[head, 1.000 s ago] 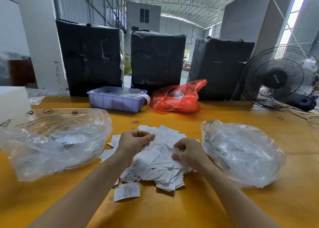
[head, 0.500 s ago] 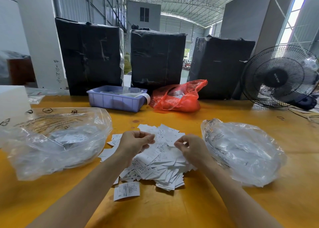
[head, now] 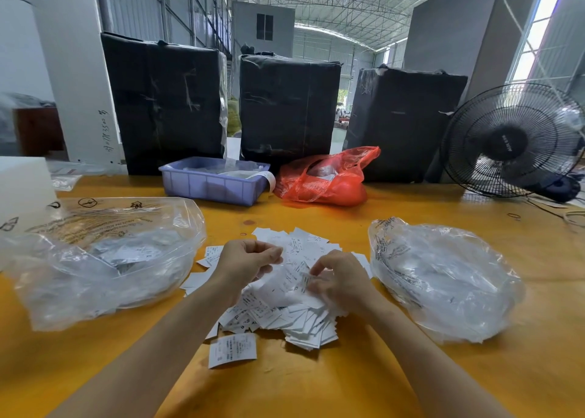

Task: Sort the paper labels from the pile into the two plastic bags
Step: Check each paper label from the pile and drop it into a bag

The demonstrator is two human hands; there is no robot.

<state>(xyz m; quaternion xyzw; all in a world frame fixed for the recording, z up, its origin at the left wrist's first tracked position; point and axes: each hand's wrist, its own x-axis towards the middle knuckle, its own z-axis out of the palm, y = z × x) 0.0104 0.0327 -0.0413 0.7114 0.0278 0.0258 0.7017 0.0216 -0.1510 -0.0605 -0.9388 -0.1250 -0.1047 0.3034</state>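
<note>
Pinching one label, the right hand works beside the curled, seemingly empty left hand; both bags hold some, most of the pile remains.

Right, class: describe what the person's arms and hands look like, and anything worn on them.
Both forearms are bare as far as the view shows, with no sleeves in sight. The left hand and right hand wear no gloves; no rings, watch or bracelets can be seen. Fingernails look short and unpainted.
</note>
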